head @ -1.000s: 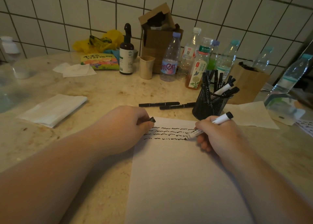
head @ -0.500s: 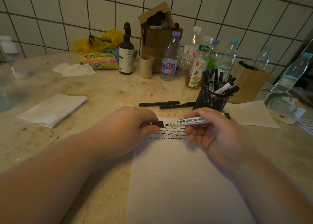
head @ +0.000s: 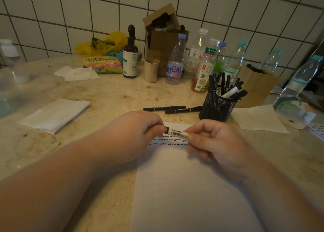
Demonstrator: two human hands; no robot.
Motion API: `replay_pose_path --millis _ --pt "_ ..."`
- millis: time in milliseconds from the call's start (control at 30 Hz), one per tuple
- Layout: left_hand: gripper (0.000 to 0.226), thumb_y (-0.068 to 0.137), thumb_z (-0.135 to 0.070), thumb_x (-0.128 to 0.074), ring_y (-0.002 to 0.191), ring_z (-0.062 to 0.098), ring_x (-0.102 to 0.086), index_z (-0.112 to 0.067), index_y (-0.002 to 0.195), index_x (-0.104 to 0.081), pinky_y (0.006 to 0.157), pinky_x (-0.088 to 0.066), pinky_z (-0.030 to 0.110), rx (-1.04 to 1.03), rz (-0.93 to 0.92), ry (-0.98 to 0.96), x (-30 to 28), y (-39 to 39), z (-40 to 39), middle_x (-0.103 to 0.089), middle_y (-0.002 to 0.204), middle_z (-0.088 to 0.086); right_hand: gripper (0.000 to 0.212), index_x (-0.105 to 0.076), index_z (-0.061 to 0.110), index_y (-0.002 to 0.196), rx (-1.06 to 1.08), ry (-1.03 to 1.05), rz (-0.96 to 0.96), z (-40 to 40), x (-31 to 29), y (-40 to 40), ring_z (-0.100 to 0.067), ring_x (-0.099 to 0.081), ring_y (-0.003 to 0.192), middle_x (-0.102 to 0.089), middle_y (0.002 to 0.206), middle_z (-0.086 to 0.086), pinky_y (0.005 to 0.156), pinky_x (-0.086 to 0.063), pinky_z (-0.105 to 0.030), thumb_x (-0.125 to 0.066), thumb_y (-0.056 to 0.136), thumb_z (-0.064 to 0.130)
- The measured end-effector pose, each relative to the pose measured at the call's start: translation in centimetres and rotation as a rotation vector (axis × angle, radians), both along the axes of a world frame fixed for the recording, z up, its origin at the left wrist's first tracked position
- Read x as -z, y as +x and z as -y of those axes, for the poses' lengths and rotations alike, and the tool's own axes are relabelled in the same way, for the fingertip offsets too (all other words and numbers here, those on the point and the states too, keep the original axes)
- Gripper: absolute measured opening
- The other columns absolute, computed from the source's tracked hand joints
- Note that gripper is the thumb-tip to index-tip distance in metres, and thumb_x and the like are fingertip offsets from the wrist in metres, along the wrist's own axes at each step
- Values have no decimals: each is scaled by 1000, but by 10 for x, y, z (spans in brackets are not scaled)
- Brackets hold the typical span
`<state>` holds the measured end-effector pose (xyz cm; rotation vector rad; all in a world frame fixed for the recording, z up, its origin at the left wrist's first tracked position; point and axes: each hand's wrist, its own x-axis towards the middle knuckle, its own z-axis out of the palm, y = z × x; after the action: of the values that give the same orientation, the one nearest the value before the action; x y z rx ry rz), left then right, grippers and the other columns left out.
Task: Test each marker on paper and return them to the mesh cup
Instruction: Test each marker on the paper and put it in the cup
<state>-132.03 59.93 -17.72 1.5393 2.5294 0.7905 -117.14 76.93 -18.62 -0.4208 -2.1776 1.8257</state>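
A white whiteboard marker (head: pixel 177 132) lies level above the top of the white paper (head: pixel 189 188). My right hand (head: pixel 213 144) grips its barrel. My left hand (head: pixel 138 133) pinches the black cap on the marker's left end; only a sliver of the cap shows past my fingers. Wavy black lines (head: pixel 168 142) cross the paper just under the marker. The black mesh cup (head: pixel 216 106) stands behind my right hand with several markers upright in it. Two black markers (head: pixel 164 108) (head: pixel 183 110) lie on the table left of the cup.
Several plastic bottles (head: pixel 175 61), a brown pump bottle (head: pixel 130 56), a beige cup (head: pixel 151 70) and a cardboard box (head: pixel 163 35) line the tiled wall. A folded napkin (head: pixel 54 114) lies at left, a paper sheet (head: pixel 257 117) at right, a brown paper bag (head: pixel 256 89) behind it.
My right hand lifted the marker off the paper and turned it level. My hands came together and the cap in my left hand now sits on the marker's tip.
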Motion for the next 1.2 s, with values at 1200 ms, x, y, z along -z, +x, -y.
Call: replay_pose_path --millis 1200 --pt "19 93 -44 -50 72 7 -65 -35 93 -67 72 -57 35 -90 117 -45 8 -2 4 -69 83 -15 11 -64 30 86 780 749 118 -42 -93 -17 -23 -69 74 -71 76 5 72 -56 -41 -57 93 35"
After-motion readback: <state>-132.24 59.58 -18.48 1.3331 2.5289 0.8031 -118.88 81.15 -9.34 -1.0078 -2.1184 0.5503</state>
